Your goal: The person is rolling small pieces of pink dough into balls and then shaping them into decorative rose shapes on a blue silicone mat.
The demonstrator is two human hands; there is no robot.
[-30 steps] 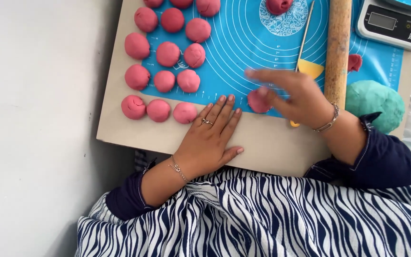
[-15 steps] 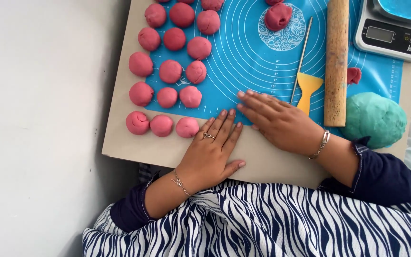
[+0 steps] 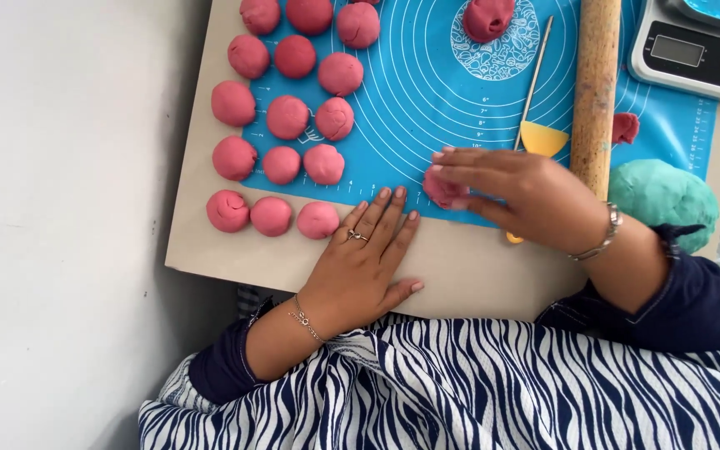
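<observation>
My right hand presses a small pink dough piece against the blue silicone mat, fingers curled over it. My left hand lies flat, palm down, fingers together, on the beige board just below the mat's near edge; it holds nothing. Several pink dough balls sit in rows on the mat's left side, and three more rest on the board beside my left fingertips. A larger pink lump sits at the mat's far centre.
A wooden rolling pin lies lengthwise right of my hand. A yellow scraper with a thin handle sits beside it. A green dough mass, a small pink scrap and a kitchen scale are at the right. A white wall is left.
My right hand has slid back and forth over the pink dough piece, ending slightly right with the piece showing at its fingertips. My left hand stays flat on the board.
</observation>
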